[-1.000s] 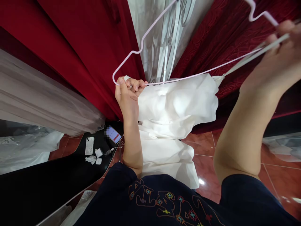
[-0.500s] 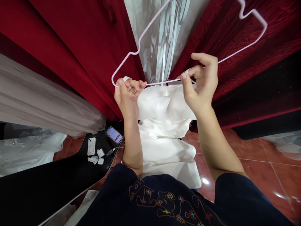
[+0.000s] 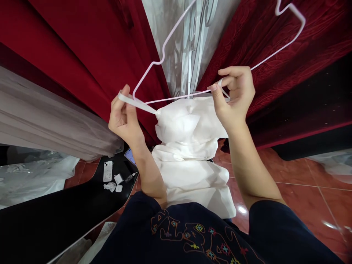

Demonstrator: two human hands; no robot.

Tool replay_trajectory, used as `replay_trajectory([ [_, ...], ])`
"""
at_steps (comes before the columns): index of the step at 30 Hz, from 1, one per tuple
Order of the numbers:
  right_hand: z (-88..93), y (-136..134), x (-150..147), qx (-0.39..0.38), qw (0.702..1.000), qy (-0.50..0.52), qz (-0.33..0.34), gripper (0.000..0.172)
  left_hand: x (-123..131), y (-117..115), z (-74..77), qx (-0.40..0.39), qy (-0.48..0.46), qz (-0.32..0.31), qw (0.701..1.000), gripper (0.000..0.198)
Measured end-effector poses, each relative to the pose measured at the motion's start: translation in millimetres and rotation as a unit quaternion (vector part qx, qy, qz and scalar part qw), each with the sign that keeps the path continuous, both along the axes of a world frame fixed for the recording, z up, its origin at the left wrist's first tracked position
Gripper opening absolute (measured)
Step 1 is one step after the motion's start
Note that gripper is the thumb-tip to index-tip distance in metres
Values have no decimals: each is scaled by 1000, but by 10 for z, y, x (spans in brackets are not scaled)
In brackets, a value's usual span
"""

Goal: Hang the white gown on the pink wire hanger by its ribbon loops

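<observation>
A pale pink wire hanger (image 3: 178,97) hangs tilted in front of me, its top running out of view. My left hand (image 3: 125,117) is closed on a white ribbon loop (image 3: 141,105), which stretches taut to the upper left corner of a white garment (image 3: 189,128). The loop passes by the hanger's lower left corner. My right hand (image 3: 235,97) pinches the hanger's bottom bar near the garment's right end. Another white loop runs around its fingers. Below the bar the garment drops in folds toward my lap.
Red curtain-like fabric (image 3: 115,47) hangs at both sides. On the left, a black surface (image 3: 68,205) bears a white phone (image 3: 107,171), a charger (image 3: 118,179) and a lit phone (image 3: 130,157). The floor has reddish tiles (image 3: 297,198).
My left hand has left the hanger's lower left corner and moved left and down, drawing the ribbon loop out taut. The hanger has shifted slightly; my right hand stays at the bar.
</observation>
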State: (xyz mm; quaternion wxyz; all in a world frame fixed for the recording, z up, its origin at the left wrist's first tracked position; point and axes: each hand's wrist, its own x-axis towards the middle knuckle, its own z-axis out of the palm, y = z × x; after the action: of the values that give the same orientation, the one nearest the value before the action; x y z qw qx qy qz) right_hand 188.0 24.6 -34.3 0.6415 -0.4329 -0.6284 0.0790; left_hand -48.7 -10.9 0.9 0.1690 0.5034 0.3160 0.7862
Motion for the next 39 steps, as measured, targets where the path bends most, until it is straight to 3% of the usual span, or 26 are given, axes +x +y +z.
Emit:
replay_trajectory([
  [4, -37, 12, -89, 17, 1000, -2, -2, 32, 108, -15, 194, -41, 112, -83, 989, 44],
  [6, -42, 25, -92, 25, 1000, 1, 1, 30, 135, -24, 314, -87, 134, -107, 981, 49],
  [10, -51, 36, -39, 37, 999, -18, -2, 25, 147, -23, 561, -149, 163, -165, 961, 37],
  [13, -65, 26, -1, 42, 998, -34, -22, 21, 182, 36, 660, -149, 207, -168, 952, 25],
  [17, -78, 25, 26, 43, 998, -31, -36, 20, 235, 183, 584, -125, 229, -136, 956, 7],
  [19, -76, 29, 27, 41, 998, -35, -40, 22, 225, 240, 480, -130, 182, -132, 966, 18],
  [23, -55, 7, -27, 33, 998, -49, -38, 22, 178, 238, 240, -139, -4, -172, 975, 24],
  [28, -14, -82, -127, 15, 996, -73, -56, 21, 322, 101, 30, -114, -240, -268, 926, 47],
  [33, 42, -144, -127, 32, 995, -71, -58, 20, 474, 111, 0, -68, -260, -272, 924, 46],
  [37, 67, -68, -37, 32, 996, -78, -21, 32, 408, 179, 73, -89, -245, -243, 934, 46],
  [39, 72, 30, 96, 74, 996, -51, -10, 35, 367, 198, 102, -101, -247, -237, 934, 46],
])
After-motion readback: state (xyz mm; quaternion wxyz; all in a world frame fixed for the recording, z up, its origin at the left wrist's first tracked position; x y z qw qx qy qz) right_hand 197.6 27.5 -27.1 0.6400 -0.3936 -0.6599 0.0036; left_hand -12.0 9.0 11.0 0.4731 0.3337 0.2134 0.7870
